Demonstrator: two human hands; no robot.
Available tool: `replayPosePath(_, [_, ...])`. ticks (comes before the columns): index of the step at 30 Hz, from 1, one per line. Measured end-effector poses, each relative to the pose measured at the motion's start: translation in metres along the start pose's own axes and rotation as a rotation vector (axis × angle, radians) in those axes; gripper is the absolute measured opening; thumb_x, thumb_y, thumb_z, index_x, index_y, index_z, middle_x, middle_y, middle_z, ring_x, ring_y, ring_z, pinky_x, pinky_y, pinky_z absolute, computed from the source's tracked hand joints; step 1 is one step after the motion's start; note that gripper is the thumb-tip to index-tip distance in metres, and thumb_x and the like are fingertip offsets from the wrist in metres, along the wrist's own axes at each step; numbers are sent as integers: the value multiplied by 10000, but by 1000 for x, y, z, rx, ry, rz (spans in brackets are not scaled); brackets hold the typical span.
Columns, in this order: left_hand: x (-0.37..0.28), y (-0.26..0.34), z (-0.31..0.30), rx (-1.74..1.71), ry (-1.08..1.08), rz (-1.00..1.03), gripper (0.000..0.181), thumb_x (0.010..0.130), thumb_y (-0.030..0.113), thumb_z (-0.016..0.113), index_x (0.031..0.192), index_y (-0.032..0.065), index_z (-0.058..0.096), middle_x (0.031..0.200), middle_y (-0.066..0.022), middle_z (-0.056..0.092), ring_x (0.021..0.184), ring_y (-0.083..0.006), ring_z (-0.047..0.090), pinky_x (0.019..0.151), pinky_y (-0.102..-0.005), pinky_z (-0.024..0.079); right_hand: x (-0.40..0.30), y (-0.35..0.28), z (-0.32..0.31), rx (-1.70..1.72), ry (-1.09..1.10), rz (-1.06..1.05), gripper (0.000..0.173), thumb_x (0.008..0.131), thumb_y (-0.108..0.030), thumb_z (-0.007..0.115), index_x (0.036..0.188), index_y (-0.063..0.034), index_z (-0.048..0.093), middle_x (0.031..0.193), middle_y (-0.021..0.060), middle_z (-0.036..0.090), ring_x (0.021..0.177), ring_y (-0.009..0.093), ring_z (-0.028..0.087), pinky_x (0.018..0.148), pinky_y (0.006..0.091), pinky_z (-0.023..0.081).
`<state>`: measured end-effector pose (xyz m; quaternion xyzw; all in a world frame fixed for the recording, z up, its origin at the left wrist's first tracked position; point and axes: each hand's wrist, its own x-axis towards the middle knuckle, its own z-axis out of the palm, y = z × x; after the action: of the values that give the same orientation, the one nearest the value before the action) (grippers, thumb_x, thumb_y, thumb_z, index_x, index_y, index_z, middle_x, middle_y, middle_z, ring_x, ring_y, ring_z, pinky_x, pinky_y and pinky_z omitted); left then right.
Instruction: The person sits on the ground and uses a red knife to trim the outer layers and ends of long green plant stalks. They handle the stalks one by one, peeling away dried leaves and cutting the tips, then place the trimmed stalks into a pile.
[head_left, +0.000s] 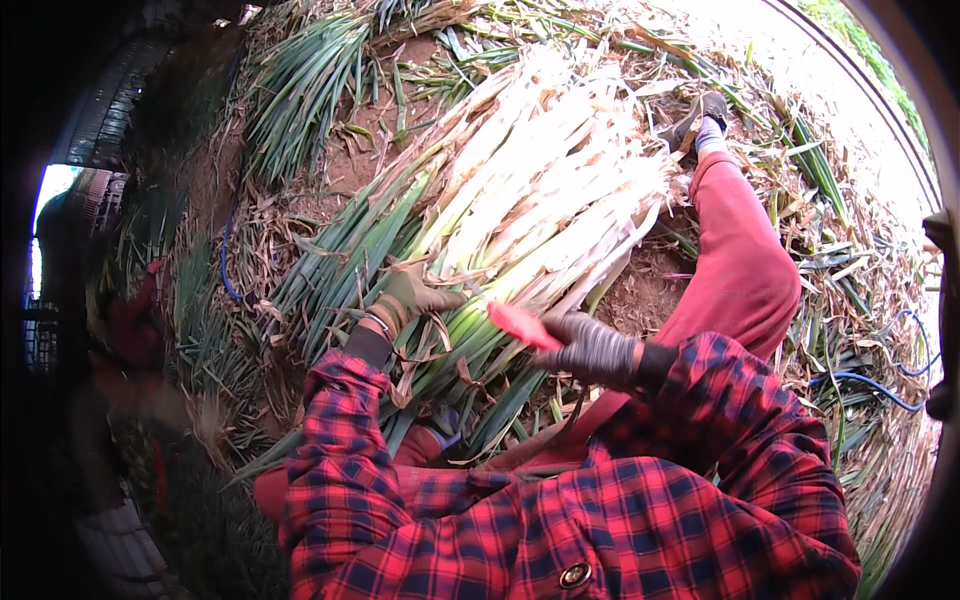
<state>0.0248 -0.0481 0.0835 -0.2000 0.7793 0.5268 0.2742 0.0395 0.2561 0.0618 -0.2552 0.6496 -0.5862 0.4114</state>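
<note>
In front of me lies a large heap of long green onions (525, 202), with pale stalks toward the upper right and green leaves toward the lower left. My left hand (412, 296), in a dull green glove, grips some stalks where they turn green; its thumb lies across them and its other fingers are largely hidden. Close by on the right, my right hand (592, 349), in a grey striped glove, holds a flat red tool (523, 325). The tool points left over the green parts. Its far end is too blurred to make out.
My bent leg (739, 262) in red trousers borders the heap on the right. Another pile of green leaves (315, 97) lies at upper left. Dry husks cover the brown soil (352, 161). Blue cord (874, 382) runs at right. In the dark left side, a person (139, 322) is dimly visible.
</note>
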Motion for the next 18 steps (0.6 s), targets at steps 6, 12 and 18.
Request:
replayPosePath(6, [6, -21, -13, 323, 168, 157, 696, 738, 445, 751, 1197, -49, 577, 1003, -126, 673, 871, -187, 617, 789, -314, 489, 9, -54, -31, 207, 112, 555, 261, 855, -213, 661, 994, -10, 575, 759, 22, 573, 674, 99, 541, 582, 255, 462])
replayPosePath(12, [-5, -15, -2, 521, 318, 96, 665, 714, 457, 755, 1156, -20, 619, 833, -161, 674, 765, -223, 634, 728, -347, 498, 10, -16, -5, 180, 67, 266, 368, 844, -244, 685, 1097, 5, 585, 876, 53, 624, 828, 136, 588, 741, 283, 486])
replayPosePath(18, [-3, -2, 10, 534, 342, 74, 599, 687, 371, 813, 1065, -53, 625, 743, -136, 642, 647, -196, 597, 633, -340, 496, 44, 3, -72, 256, 328, 352, 231, 847, -244, 690, 901, -62, 557, 628, -15, 479, 482, 90, 438, 417, 259, 348])
